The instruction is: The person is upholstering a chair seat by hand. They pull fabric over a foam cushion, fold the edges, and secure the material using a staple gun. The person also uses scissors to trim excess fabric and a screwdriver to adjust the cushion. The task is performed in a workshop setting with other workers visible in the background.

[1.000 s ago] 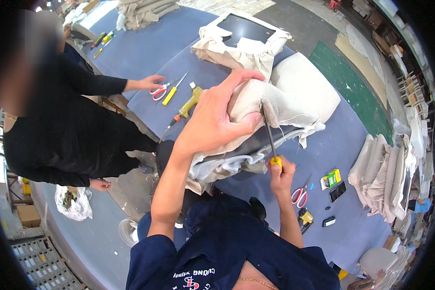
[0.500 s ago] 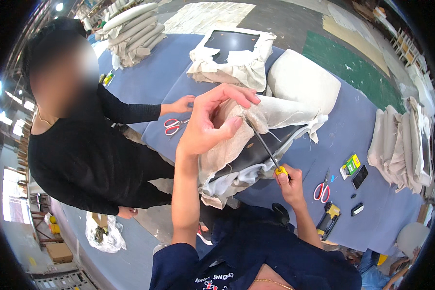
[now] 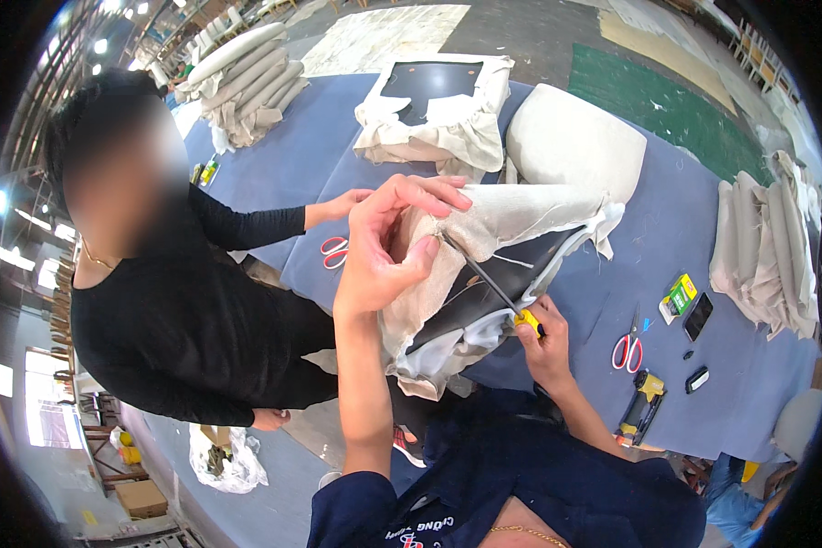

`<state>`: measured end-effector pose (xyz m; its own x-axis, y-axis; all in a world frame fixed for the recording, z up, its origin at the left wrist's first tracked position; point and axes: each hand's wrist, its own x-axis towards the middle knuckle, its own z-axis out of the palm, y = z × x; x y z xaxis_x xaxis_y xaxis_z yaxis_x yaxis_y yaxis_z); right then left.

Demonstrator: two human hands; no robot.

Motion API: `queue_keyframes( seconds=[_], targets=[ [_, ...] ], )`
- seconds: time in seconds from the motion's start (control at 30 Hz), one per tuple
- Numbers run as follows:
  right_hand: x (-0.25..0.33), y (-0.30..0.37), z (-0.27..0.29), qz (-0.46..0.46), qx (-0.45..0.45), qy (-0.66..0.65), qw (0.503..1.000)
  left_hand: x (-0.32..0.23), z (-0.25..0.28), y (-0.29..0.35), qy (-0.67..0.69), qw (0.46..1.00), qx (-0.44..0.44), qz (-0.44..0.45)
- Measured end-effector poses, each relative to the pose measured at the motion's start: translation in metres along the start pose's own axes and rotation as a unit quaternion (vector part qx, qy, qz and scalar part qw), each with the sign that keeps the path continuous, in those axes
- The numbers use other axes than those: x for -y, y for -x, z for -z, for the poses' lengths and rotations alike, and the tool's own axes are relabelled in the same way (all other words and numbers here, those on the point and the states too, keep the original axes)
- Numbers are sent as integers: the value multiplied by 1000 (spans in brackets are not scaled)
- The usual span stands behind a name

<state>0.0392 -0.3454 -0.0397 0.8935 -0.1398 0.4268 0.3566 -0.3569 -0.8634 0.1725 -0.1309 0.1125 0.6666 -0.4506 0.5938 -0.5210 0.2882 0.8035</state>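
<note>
At mid-frame, the padded piece was only partly wrapped: coarse beige fabric point(image 3: 521, 205) folded over the upper edge of a smooth dark board point(image 3: 457, 306), while rumpled white lining point(image 3: 468, 340) lay loose along the lower side, which seemed unfinished. The left hand's point(image 3: 372, 258) fingers pinched the cloth; the right hand's point(image 3: 549, 349) gripped a yellow handle point(image 3: 528, 321), its slim metal shaft meeting the fold. A rounded pale cushion point(image 3: 575, 142) rested upper right on the blue worktop point(image 3: 671, 219).

White lettering and a red-and-white emblem point(image 3: 413, 541), partly cut off at the lower edge, mark the navy-blue short-sleeved cloth shirt point(image 3: 557, 475). The small green-and-yellow rectangular cardboard box point(image 3: 678, 298) bears printing too small to read.
</note>
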Motion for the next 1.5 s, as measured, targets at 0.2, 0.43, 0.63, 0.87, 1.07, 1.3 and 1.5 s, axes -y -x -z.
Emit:
queue_keyframes(
  seconds=[0.2, 0.43, 0.63, 0.87, 1.07, 1.3, 1.5],
  targets=[
    [-10, 12, 3, -198, 201, -250, 926, 1, 3, 1, 13, 1000, -6, 6],
    [-1, 17, -11, -145, -37, -120, 981, -5, -6, 6, 14, 1000, -1, 10],
    [-11, 17, -12, -148, 42, -249, 956, -8, -12, -2, 5, 1000, 14, 15],
    [-13, 32, -25, -328, 415, -548, 648, 1, -13, -22, 44, 994, 95, 12],
    [8, 35, -10, -209, 523, -771, 298, 5, -19, -22, 52, 996, 63, 26],
    [-44, 24, 49, -219, 155, -602, 752, 9, 21, -10, 113, 992, 42, 35],
    [-209, 147, 83, -471, -143, -242, 836, 11, 40, -1, 137, 990, 24, 29]
  ],
)
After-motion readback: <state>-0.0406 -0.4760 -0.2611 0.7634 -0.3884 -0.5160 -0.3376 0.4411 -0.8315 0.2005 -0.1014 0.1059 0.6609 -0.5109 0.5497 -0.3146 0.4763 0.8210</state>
